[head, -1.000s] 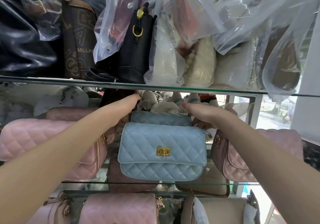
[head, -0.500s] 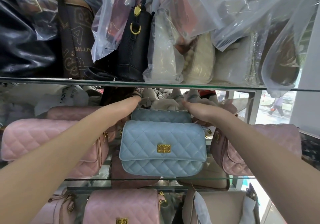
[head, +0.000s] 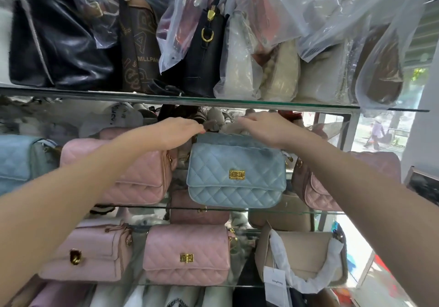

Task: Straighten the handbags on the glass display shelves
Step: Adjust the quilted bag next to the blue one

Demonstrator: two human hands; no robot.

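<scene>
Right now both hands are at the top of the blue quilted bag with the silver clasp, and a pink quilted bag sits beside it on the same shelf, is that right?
Not quite: the clasp is gold, not silver, as the head view shows. The rest holds: the left hand and right hand are at the top of the blue quilted bag, with a pink quilted bag beside it.

Daylit street [head: 380, 135] beyond a white wall [head: 427, 121]

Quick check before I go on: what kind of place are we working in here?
Most likely a handbag shop: stacked glass shelves crowded with bags, several wrapped in clear plastic, and a paper tag hanging on the beige bag.
</scene>
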